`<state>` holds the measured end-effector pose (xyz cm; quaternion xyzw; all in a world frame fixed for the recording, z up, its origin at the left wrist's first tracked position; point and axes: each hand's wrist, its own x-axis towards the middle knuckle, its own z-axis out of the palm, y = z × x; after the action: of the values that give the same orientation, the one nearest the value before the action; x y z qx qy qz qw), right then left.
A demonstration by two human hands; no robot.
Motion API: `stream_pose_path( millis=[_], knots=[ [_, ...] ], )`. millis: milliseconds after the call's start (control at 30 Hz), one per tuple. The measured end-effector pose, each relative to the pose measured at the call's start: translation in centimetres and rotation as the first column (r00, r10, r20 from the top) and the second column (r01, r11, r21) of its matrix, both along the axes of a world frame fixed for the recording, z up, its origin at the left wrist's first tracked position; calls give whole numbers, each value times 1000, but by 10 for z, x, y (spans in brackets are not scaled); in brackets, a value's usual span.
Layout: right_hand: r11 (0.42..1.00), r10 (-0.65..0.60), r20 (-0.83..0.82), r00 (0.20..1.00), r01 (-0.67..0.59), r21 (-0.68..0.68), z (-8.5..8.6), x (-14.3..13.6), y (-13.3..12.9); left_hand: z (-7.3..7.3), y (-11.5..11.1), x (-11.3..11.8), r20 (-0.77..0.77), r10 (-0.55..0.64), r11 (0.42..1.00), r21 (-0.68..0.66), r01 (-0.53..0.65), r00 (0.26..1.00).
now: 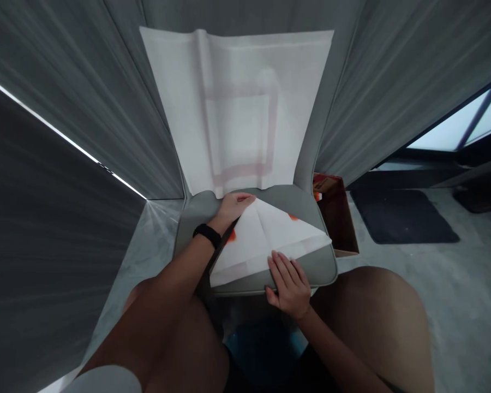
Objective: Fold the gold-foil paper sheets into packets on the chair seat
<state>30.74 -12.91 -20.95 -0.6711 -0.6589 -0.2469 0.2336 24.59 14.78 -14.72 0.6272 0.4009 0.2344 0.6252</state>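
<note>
While lower than folded paper [251, 240], box [346, 221] with orange-white contents [318, 196].

Folded white paper [258, 237], triangular, on seat [321, 267].

Folded sheet [259, 240] of matt paper

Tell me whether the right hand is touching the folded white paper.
Touching. The head view shows the right hand with its fingers laid over the near edge of the folded white paper, covering part of it.
</note>
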Motion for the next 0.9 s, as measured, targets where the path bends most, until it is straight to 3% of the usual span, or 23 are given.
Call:
stream_pose_path(
  millis=[133,233,733,900],
  knots=[
    [1000,-1,-4,1000,1,1,1,0,1,4,1,-3,19,-49,994,-98,51,999],
    [1000,1,-13,1000,-1,0,1,0,0,3,2,-6,40,-85,993,-84,88,996],
    [1000,0,-77,997,1,11,-1,-1,0,-16,4,2,63,-16,998,-57,19,998],
    [1000,-9,3,1000,9,6,-3,-1,-1,-20,6,5,91,2,994,-112,8,996]
  ],
)
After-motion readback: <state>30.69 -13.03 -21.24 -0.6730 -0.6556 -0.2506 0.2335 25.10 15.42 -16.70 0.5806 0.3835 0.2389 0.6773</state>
